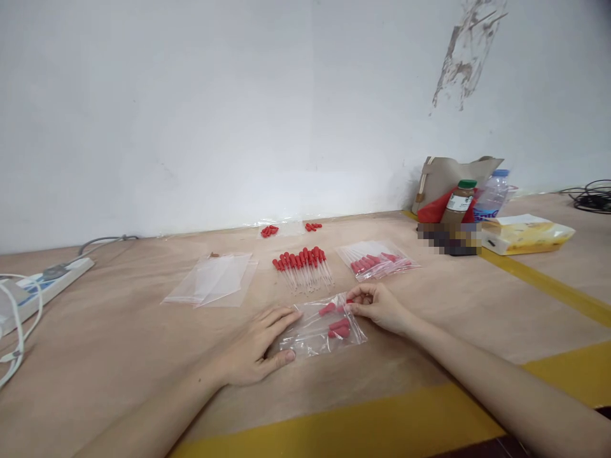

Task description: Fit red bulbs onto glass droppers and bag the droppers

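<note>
In front of me lies a clear plastic bag (312, 340) with several red-bulbed droppers (338, 324) inside, bulbs toward its right end. My left hand (260, 343) rests at the bag's left end, thumb and fingers spread, fingertips touching the film. At the upper right corner, my right hand (379, 307) pinches the bag; a bit of red shows by its fingertips. Just beyond is a row of loose glass-like droppers with red bulbs (305, 264). A stack of filled bags (377, 259) sits to the right, and flat, unfilled bags (212, 280) lie to the left.
Loose red bulbs (270, 231) lie on clear film by the wall. At the left is a power strip (52, 286) with white cables (16, 318). To the right stand a brown bottle with a green cap (459, 202), a water bottle (494, 194), a beige bag (451, 170) and a tissue pack (529, 235).
</note>
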A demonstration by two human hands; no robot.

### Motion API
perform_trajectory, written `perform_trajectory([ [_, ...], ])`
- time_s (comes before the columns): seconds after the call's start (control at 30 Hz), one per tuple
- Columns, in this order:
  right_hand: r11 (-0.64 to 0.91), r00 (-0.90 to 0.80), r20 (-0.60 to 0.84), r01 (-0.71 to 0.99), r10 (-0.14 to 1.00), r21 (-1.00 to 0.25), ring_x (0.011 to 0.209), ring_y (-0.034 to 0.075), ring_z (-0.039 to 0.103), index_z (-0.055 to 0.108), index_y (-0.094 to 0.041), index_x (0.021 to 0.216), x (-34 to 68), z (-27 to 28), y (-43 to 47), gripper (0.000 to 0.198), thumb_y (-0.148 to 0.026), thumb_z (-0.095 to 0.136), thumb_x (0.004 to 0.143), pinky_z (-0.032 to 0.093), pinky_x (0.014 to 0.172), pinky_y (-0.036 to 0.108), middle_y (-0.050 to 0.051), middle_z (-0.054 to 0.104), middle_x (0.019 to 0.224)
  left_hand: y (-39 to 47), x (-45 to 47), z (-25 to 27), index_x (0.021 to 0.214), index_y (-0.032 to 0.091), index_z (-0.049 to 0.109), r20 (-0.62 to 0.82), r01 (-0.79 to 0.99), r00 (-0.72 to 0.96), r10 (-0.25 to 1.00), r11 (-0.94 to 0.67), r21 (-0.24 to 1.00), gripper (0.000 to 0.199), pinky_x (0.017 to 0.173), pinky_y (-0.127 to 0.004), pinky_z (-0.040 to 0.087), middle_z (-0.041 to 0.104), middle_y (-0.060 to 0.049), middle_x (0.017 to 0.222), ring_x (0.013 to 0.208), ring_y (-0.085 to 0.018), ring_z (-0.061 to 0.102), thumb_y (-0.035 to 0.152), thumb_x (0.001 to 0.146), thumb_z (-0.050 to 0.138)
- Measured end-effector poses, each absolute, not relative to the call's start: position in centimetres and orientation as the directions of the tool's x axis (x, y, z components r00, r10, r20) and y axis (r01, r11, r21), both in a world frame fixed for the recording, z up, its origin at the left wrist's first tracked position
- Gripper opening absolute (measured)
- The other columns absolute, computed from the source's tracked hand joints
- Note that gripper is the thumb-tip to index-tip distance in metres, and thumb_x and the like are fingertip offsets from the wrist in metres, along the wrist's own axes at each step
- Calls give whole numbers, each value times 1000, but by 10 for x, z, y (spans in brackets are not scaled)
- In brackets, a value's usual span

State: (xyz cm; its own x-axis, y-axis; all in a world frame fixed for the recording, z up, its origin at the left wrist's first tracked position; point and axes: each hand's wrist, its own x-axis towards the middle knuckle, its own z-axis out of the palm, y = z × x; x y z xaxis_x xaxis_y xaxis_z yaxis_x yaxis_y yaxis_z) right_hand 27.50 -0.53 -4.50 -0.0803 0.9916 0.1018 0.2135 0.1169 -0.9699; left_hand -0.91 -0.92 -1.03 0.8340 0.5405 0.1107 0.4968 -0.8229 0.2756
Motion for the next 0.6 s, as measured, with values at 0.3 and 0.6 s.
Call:
perform_trajectory([
  [0.3,10,-310,-73,260,948,-966,37,3,37,54,-16,78,277,-27,-19,31,-44,62,67,27,32,14,-7,48,49,-10,-8,-10,129,27,33,136,460,849,511,-841,285,44,99,-42,30,37,-7,131,120,-24,33,36,87,42],
  [0.6,-42,-408,-152,265,900,-963,42,4,45,55,-15,80,281,-33,-19,29,-38,64,65,30,31,12,-4,53,56,-11,-8,-7,124,27,41,132,450,857,498,-849,277,38,98,-40,31,37,-7,128,119,-23,34,33,87,42],
])
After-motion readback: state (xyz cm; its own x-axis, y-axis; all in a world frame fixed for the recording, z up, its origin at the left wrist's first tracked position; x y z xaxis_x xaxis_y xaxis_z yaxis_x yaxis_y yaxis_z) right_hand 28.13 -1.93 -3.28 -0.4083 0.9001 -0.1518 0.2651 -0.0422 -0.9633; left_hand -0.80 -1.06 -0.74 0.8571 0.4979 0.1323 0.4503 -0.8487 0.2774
